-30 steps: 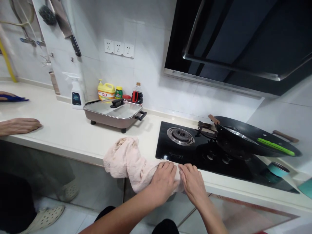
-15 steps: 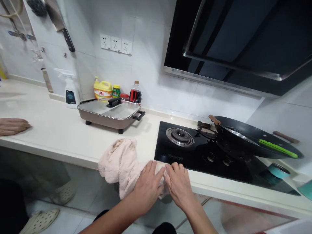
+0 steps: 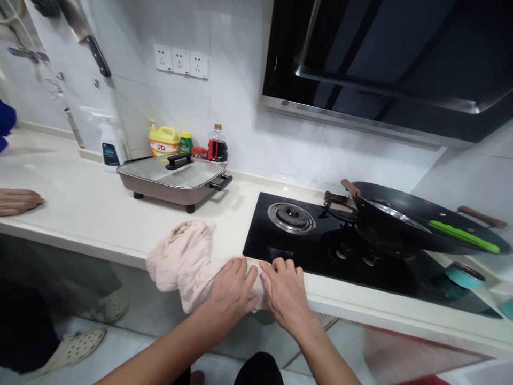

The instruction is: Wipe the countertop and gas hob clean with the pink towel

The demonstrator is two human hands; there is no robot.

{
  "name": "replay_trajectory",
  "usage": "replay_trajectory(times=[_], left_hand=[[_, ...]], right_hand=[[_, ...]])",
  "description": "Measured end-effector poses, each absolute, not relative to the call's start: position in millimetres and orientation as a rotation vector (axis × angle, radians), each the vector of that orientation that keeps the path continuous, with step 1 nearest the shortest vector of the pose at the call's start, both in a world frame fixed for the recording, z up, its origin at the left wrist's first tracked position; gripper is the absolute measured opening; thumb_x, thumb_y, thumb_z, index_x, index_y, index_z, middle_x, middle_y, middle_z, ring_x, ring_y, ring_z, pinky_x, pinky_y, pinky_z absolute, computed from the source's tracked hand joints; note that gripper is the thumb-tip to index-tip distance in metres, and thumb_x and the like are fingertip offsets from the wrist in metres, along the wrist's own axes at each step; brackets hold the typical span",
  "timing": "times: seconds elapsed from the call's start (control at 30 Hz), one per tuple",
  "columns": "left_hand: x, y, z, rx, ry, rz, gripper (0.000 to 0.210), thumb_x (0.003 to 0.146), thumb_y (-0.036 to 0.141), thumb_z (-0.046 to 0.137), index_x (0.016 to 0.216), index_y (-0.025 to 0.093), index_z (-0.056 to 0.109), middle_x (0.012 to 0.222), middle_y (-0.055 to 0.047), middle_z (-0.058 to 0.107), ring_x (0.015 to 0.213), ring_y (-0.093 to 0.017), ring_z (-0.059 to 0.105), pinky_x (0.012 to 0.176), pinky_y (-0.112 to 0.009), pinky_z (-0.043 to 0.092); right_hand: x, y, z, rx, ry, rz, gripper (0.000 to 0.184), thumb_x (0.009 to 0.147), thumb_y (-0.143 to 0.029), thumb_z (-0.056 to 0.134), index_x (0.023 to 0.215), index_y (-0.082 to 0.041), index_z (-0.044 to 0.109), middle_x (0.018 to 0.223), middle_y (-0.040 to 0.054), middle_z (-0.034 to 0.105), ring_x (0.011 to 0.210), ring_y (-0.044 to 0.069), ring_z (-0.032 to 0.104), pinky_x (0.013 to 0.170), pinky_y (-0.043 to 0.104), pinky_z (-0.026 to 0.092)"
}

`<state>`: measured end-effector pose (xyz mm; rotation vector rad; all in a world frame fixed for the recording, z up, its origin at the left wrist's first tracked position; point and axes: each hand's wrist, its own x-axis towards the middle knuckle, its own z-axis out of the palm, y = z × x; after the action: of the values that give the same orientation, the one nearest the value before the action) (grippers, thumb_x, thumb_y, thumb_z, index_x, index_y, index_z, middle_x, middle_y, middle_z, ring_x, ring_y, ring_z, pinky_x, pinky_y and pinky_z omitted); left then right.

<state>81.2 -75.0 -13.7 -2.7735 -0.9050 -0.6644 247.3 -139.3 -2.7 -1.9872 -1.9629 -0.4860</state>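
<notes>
A pink cloth (image 3: 186, 262) with brownish stains lies bunched over the front edge of the counter, part of it hanging down. My left hand (image 3: 234, 283) presses on its right part, fingers curled round the fabric at the counter edge. Close beside it, my right hand (image 3: 284, 289) grips the cloth's right end, thumb toward the left hand. Both hands are at the front left corner of the black gas stove (image 3: 288, 243). The cloth under my palms is hidden.
A lidded electric pan (image 3: 164, 182) stands behind the cloth, bottles behind it and a spray bottle (image 3: 108, 147) to its left. Another person's hand (image 3: 20, 201) rests on the counter at far left. A wok (image 3: 393, 224) sits on the right burner, under the range hood (image 3: 377, 59).
The view has shifted slightly. Both hands keep hold of the cloth at the counter edge, with little movement. Something dark blue has come into view at the far left.
</notes>
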Motion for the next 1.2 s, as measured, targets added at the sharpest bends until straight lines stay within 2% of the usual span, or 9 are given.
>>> replay_trajectory(times=[0.2, 0.33, 0.53, 0.7, 0.87, 1.07, 1.2], left_hand=[[114, -91, -19, -2.725, -0.761, -0.644, 0.042, 0.087, 0.030, 0.065, 0.123, 0.009, 0.059, 0.126, -0.025, 0.063, 0.120, -0.042, 0.059, 0.104, -0.055, 0.047], [140, -104, -20, -2.738, -0.662, -0.708, 0.054, 0.087, 0.038, 0.068, 0.130, 0.007, 0.056, 0.134, -0.027, 0.060, 0.125, -0.043, 0.057, 0.110, -0.056, 0.045], [188, -122, -25, -2.827, -0.565, -0.798, 0.059, 0.088, 0.041, 0.068, 0.133, 0.006, 0.054, 0.135, -0.028, 0.061, 0.130, -0.044, 0.056, 0.112, -0.057, 0.044], [234, -137, -31, -2.888, -0.417, -0.864, 0.065, 0.085, 0.049, 0.072, 0.131, 0.005, 0.057, 0.131, -0.026, 0.063, 0.127, -0.041, 0.057, 0.116, -0.053, 0.041], [275, -153, -22, -3.031, -0.414, -0.780, 0.066, 0.080, 0.054, 0.076, 0.127, 0.010, 0.060, 0.129, -0.022, 0.065, 0.123, -0.037, 0.059, 0.114, -0.050, 0.043], [320, -167, -11, -3.149, -0.371, -0.648, 0.076, 0.081, 0.054, 0.076, 0.137, 0.008, 0.054, 0.122, -0.019, 0.065, 0.118, -0.034, 0.057, 0.110, -0.046, 0.043], [336, -172, -14, -3.162, -0.362, -0.599, 0.075, 0.088, 0.052, 0.065, 0.145, 0.007, 0.046, 0.123, -0.018, 0.065, 0.117, -0.033, 0.056, 0.108, -0.045, 0.041]], right_hand=[[284, -162, -1, -2.060, -1.901, -0.434, 0.035, 0.108, -0.032, 0.037, 0.131, -0.036, 0.063, 0.107, 0.0071, 0.060, 0.091, 0.026, 0.047, 0.076, 0.041, 0.028], [312, -180, -6, -2.098, -1.839, -0.492, 0.034, 0.107, -0.031, 0.041, 0.130, -0.035, 0.065, 0.106, 0.0073, 0.061, 0.092, 0.025, 0.047, 0.076, 0.040, 0.028], [358, -205, -19, -2.193, -1.709, -0.589, 0.034, 0.107, -0.034, 0.041, 0.126, -0.035, 0.068, 0.106, 0.0081, 0.063, 0.091, 0.025, 0.046, 0.074, 0.041, 0.027], [396, -231, -27, -2.338, -1.598, -0.695, 0.036, 0.107, -0.035, 0.040, 0.129, -0.033, 0.069, 0.108, 0.0096, 0.064, 0.094, 0.028, 0.048, 0.073, 0.041, 0.026], [424, -255, -29, -2.448, -1.500, -0.795, 0.038, 0.108, -0.038, 0.038, 0.130, -0.031, 0.069, 0.109, 0.0101, 0.065, 0.094, 0.028, 0.050, 0.073, 0.040, 0.027], [453, -272, -30, -2.590, -1.404, -0.800, 0.041, 0.107, -0.044, 0.036, 0.128, -0.032, 0.069, 0.112, 0.0121, 0.062, 0.096, 0.030, 0.052, 0.074, 0.043, 0.034], [464, -273, -36, -2.684, -1.392, -0.752, 0.039, 0.107, -0.040, 0.037, 0.127, -0.027, 0.069, 0.114, 0.0129, 0.062, 0.096, 0.029, 0.053, 0.074, 0.043, 0.038]])
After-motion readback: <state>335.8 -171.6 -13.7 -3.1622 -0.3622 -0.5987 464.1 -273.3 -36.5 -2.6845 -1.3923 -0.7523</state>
